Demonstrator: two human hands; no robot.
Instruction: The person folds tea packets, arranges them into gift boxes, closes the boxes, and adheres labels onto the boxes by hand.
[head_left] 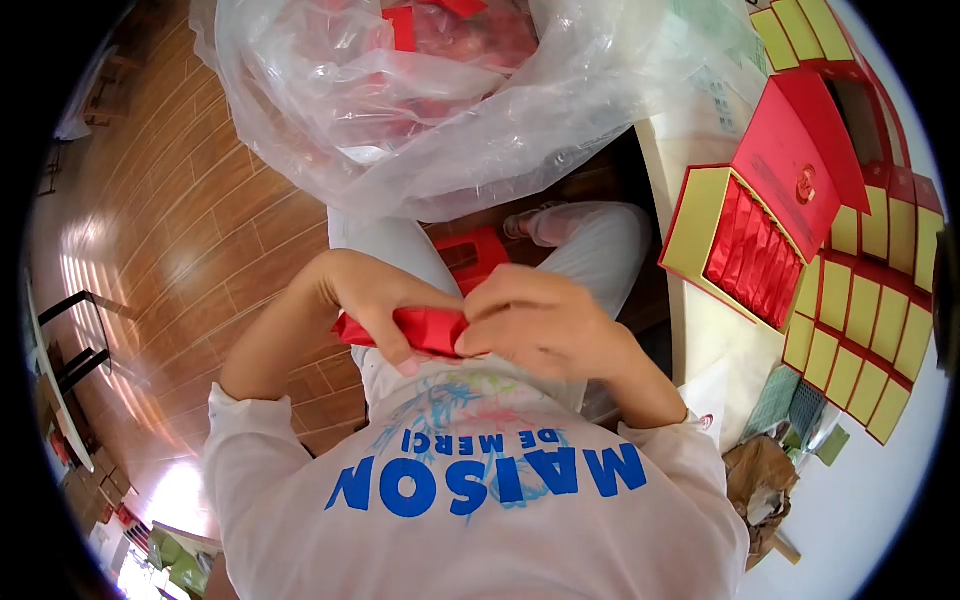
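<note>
A shiny red foil packet (430, 328) lies across my lap, close against the hem of my shirt. My left hand (375, 300) is closed around its left part, with the thumb along the near side. At the packet's right end, the fingers of my right hand (540, 322) are pinched together on the edge; the fingertips are partly hidden. Beyond my hands, a red piece with a dark opening (473, 255) shows between my legs.
A large clear plastic bag (560, 120) with red packets stands ahead. To the right, an open red box (690, 225) holding several red packets rests on a pale table (715, 375). Stacked red-and-yellow boxes (860, 310) stand beyond it. A brown paper bag (755, 490) sits lower right.
</note>
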